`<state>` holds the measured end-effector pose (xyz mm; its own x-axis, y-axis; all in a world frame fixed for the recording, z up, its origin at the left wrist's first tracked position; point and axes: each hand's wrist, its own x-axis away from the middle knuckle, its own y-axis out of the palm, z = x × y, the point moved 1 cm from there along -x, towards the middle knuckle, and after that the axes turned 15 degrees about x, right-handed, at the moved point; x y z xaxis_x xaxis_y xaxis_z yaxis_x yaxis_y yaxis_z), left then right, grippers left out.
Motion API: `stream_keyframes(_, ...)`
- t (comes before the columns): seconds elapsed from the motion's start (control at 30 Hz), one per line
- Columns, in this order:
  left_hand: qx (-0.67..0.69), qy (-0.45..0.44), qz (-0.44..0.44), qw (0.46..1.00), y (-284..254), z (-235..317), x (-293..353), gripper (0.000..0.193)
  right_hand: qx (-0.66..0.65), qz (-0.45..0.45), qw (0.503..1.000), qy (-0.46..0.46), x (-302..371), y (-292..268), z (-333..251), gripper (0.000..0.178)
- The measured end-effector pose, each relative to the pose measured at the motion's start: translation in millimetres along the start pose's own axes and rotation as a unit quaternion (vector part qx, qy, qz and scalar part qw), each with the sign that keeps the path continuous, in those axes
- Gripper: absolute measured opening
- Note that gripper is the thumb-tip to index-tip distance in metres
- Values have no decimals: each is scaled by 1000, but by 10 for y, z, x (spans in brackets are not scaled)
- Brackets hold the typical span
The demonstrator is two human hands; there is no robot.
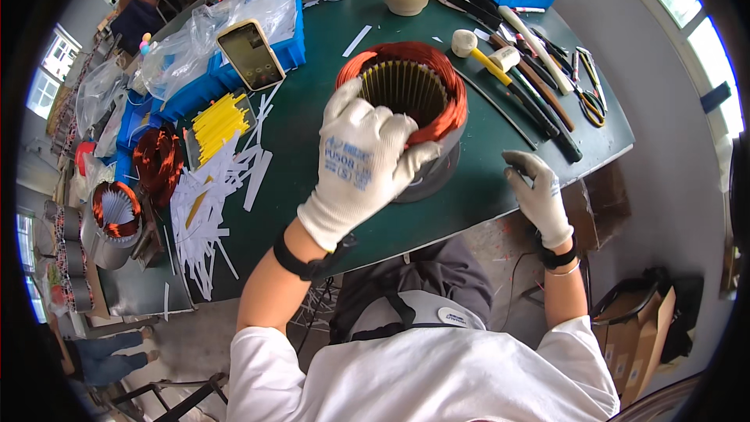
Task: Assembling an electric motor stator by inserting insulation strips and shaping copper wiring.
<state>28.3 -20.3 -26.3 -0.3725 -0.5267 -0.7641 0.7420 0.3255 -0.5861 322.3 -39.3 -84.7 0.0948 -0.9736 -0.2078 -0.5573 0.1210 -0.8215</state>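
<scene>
A motor stator [451, 113] stands upright on the green table, with a ring of red copper windings on top and yellow strips lining its inner slots. My left hand [361, 148], in a white glove, grips the near left side of the winding ring. Its fingers curl over the rim toward the bore, and the fingertips are partly hidden. My right hand [539, 191], also gloved with grey fingertips, hovers by the table's front edge, apart from the stator. Its fingers are loosely bent and spread from the thumb, with nothing between them.
Mallets [500, 66], scissors [591, 108] and rods lie right of the stator. On the left are white paper strips [199, 211], yellow strips [219, 129], copper coils [158, 162], a smaller stator [116, 215] and a propped phone [250, 55]. Blue bins [293, 47] stand behind.
</scene>
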Motion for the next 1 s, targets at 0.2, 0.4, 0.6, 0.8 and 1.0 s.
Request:
stream_keyframes(0.2, -30, -17, 19, 999, 69, 59, 83, 38, 136, 39, 989, -53, 58, 439, -68, 32)
stream_keyframes(0.4, -13, -21, 13, 1000, 29, 91, 106, 31, 12, 24, 999, -42, 13, 365, -153, 41)
stream_keyframes(0.6, -20, 7, 14, 1000, 40, 140, 98, 28, 261, 36, 964, -26, -354, 5, 312, 51)
stream_keyframes(0.8, -23, -6, 7, 1000, 66, 142, 75, 25, 281, -17, 958, 47, -230, 176, 634, 65)
stream_keyframes(1.0, -21, -5, 28, 999, 77, 110, 109, 28, 268, 183, 946, -1, -145, 388, 584, 45)
